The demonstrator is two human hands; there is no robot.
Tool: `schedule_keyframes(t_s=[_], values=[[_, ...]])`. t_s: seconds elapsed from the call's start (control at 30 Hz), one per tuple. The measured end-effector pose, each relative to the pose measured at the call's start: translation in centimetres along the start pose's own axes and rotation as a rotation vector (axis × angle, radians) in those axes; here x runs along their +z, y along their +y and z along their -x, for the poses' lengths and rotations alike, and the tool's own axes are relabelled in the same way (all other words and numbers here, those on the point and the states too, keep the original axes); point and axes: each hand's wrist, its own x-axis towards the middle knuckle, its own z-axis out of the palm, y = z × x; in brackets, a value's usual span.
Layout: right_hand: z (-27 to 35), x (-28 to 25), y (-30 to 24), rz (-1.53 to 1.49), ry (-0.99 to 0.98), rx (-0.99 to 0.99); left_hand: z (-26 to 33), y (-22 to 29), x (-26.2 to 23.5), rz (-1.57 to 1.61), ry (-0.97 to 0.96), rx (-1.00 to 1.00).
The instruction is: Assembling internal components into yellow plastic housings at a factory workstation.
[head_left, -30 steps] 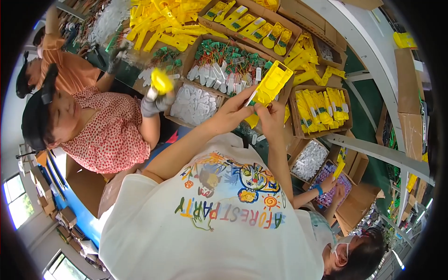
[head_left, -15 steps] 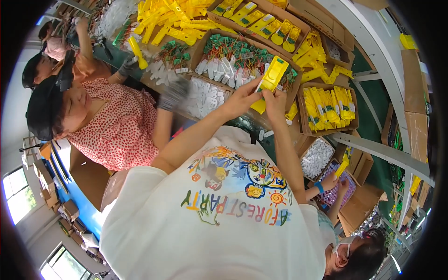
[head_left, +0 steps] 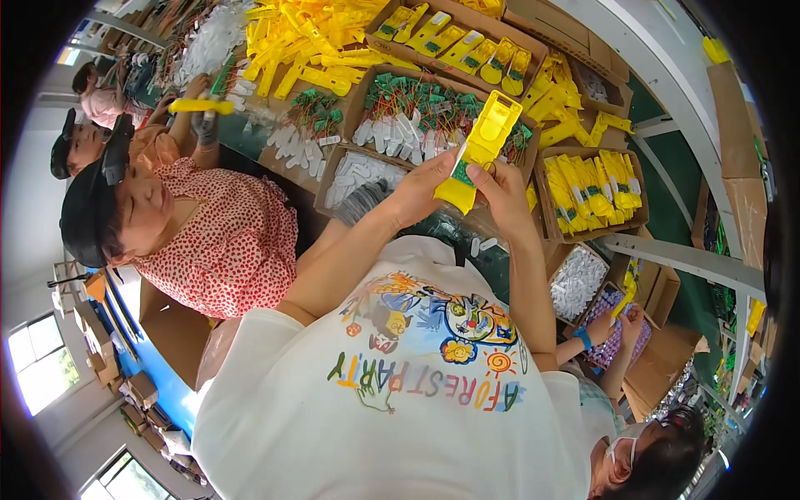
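Note:
Both my hands grip one long yellow plastic casing (head_left: 490, 127) over the workbench. My left hand (head_left: 423, 193) pinches its left edge, while my right hand (head_left: 503, 193) holds the right edge with the thumb on a small green circuit board (head_left: 461, 172) that lies in the casing. The casing's hollow side faces up and its wider end points away from me. Just beyond it stands a cardboard box of green circuit boards (head_left: 417, 90) with wires and white plastic pieces.
Left of me, a co-worker's gloved hand (head_left: 364, 200) is at a box of white plastic pieces (head_left: 354, 172). Yellow casings (head_left: 292, 37) are heaped at the back. On the right are a box of yellow casings (head_left: 593, 193), a box of small white parts (head_left: 578, 282) and another person's hands (head_left: 602, 327).
The casing has turned and its lower part now shows, with the green board in view. The co-worker's gloved hand has moved nearer my left forearm. Farther left, another worker's yellow piece has shifted.

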Motion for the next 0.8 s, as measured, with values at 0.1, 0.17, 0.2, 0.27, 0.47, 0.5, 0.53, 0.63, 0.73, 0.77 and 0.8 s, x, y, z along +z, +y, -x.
schedule_keyframes(t_s=[0.1,0.17,0.2,0.27,0.47,0.5,0.53,0.63,0.73,0.77,0.8], values=[[-1.2,0.3,0.6,0.169,0.009,0.105,-0.7,0.0,0.3,-0.081,0.196,0.052],[-1.1,-0.6,-1.3,0.529,-0.021,0.118,-0.6,0.6,0.5,-0.196,0.253,0.149],[-0.8,-1.1,-2.1,0.886,-0.053,0.138,-0.3,0.9,0.4,-0.306,0.32,0.242],[0.4,-3.1,-1.7,0.436,-0.083,0.176,0.0,1.1,0.0,-0.151,0.434,0.295],[0.5,-2.6,-3.2,-0.373,-0.143,0.181,0.2,-0.4,0.7,0.201,0.217,-0.039],[0.5,-1.9,-3.4,-0.48,-0.085,0.184,0.1,-0.6,0.8,0.204,0.212,-0.044],[0.4,-1.6,-3.0,-0.479,-0.077,0.183,0.2,-1.0,0.9,0.246,0.239,-0.061],[-0.5,-1.3,-0.8,-0.818,0.037,0.055,0.4,-2.3,0.9,0.181,0.224,-0.045],[-0.6,-1.3,-1.0,-0.902,0.08,0.029,1.0,-2.0,0.6,0.139,0.106,0.001],[-0.8,-1.8,-0.6,-0.906,0.049,0.01,1.0,-1.6,0.3,0.08,0.054,0.021],[-0.8,-2.2,-0.3,-0.973,-0.01,0.001,0.7,-1.3,0.0,0.021,0.0,0.038]])
